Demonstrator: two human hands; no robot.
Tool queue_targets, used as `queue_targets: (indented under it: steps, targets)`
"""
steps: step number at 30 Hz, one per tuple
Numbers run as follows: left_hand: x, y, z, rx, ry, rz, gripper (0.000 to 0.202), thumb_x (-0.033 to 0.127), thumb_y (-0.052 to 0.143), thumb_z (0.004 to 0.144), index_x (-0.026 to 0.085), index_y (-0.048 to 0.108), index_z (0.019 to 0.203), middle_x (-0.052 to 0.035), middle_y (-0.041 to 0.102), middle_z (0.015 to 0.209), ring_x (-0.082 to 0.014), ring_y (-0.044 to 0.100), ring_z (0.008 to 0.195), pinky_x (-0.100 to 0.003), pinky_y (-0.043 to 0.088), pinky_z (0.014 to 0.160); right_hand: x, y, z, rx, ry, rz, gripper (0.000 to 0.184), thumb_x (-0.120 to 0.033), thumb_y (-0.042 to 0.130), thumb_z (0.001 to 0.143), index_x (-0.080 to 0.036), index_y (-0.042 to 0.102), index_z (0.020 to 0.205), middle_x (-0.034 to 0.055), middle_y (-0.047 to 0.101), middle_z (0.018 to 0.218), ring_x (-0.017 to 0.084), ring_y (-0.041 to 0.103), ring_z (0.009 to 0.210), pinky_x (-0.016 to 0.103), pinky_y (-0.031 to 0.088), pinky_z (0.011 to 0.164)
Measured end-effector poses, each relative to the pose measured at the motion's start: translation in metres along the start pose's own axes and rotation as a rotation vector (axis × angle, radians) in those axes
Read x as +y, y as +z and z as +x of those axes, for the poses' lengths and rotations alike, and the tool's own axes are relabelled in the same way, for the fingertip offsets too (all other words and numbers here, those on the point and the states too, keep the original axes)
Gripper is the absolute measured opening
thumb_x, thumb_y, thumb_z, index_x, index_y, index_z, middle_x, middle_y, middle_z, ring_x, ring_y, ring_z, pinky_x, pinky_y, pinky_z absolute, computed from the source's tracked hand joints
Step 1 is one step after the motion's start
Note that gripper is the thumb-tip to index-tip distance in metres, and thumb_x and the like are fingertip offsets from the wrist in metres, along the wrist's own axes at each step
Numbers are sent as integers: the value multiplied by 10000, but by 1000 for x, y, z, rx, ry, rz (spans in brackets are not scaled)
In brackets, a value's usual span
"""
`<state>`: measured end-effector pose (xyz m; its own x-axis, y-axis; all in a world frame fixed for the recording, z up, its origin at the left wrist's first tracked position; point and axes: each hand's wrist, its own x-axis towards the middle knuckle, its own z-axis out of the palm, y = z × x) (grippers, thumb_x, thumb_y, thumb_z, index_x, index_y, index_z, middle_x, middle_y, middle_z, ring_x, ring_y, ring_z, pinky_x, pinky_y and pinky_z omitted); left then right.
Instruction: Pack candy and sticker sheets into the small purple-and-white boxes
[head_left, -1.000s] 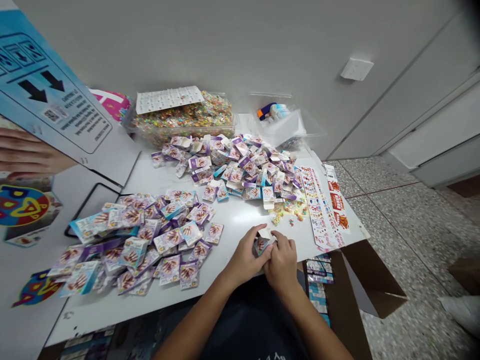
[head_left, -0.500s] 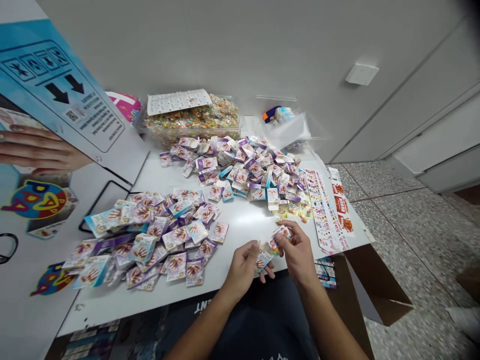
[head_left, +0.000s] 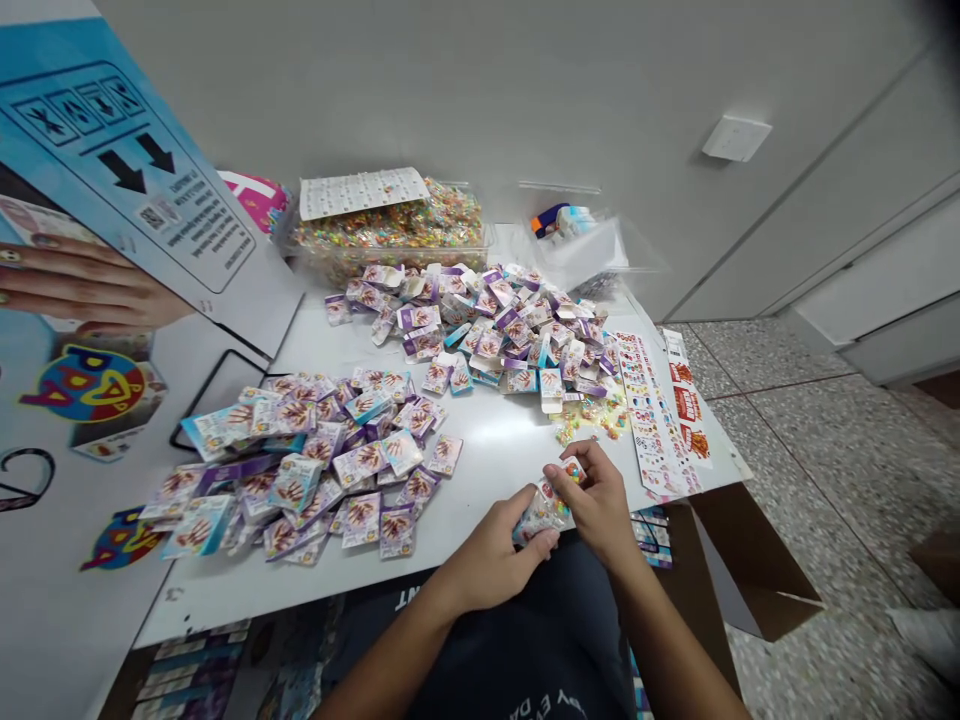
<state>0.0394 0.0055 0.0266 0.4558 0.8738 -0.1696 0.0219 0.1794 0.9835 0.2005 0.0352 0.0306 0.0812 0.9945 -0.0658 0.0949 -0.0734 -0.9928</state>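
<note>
Left hand [head_left: 504,548] curled around a small box [head_left: 528,527], right hand [head_left: 598,500] pinching a packet of coloured pieces [head_left: 560,494] against it, both items above the near edge of the bench [head_left: 484,455].

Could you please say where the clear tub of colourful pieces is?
In the head view, the clear tub stands left of centre at the back of the table, behind a heap of small boxes, a printed sheet on top.
</note>
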Motion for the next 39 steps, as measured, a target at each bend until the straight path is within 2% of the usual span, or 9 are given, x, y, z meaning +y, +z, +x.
queue_targets:
  steps: [5, 11, 14, 16, 20, 24, 27, 32, 39]
  targets:
    - [-10, 6, 13, 137, -64, -108, 318, 510, 598, 914, 195, 606, 869, 7, 593, 673, -146, 539, 572, -251, 421, 568, 5, -5, 5, -32, -16, -73, 340, -470, 752, 824, -225, 516, 825, -76, 457, 629, 105, 421, 555, 225, 355, 517]
    - [-30, -1, 40, 471, -110, 603, 287, 444, 598, 902, 207, 577, 741, 1, 565, 571, -194, 577, 582, -268, 328, 589, 33, -21, 29, 172, -100, -317, 422, -575, 728, 812, -225, 498, 759, -65, 465, 629, 128, 437, 588, 254, 356, 562]
    - [-34, -9, 47, 539, -149, 713, 275, 463, 615, 899, 188, 631, 904, -70, 667, 699, -280, 666, 721, -297, 369, 642, 43, -29, 34, 279, -94, -374, 444, -593, 730, 810, -230, 478, 757, -85, 410, 597, 117, 372, 543, 254, 303, 533]
    - [-33, -12, 47, 564, -162, 836, 468, 549, 680, 852, 157, 615, 1100, -136, 726, 887, -336, 698, 863, -323, 421, 688, 44, -29, 33, 320, -91, -372, 448, -597, 732, 814, -234, 474, 771, -90, 413, 587, 114, 355, 522, 254, 283, 520]
    - [-29, -13, 41, 505, -137, 845, 733, 607, 785, 745, 123, 548, 1241, -160, 732, 1004, -346, 699, 954, -355, 492, 753, 39, -14, 26, 311, -107, -243, 441, -641, 597, 908, -239, 466, 780, -64, 484, 607, 134, 438, 537, 259, 353, 535]
    - [-21, -14, 30, 209, -53, 255, 551, 586, 707, 830, 168, 582, 1167, -53, 713, 891, -216, 670, 781, -289, 510, 673, 31, 9, 16, 305, -171, -202, 464, -631, 362, 1014, -238, 483, 799, -41, 478, 654, 147, 476, 583, 268, 393, 562]
    - [-14, -15, 22, 130, -2, 2, 421, 553, 641, 897, 171, 603, 1070, -17, 664, 848, -151, 604, 712, -257, 505, 650, 25, 18, 10, 220, -249, -254, 406, -546, 339, 1047, -235, 511, 851, -44, 479, 630, 143, 463, 544, 262, 370, 528]
    - [-6, -15, 16, 183, -36, 10, 364, 532, 587, 942, 169, 591, 913, 19, 582, 752, -113, 542, 624, -225, 452, 572, 10, 6, 5, -11, -404, -392, 164, -341, 442, 1043, -230, 531, 961, -54, 528, 624, 128, 490, 509, 242, 365, 513]
    - [-3, -23, 9, 95, -3, 201, 347, 511, 624, 904, 165, 620, 884, -11, 613, 782, -149, 552, 703, -246, 433, 621, -21, -17, 10, -441, -277, -485, 140, -356, 566, 1005, -233, 567, 939, -17, 643, 735, 136, 580, 643, 243, 393, 607]
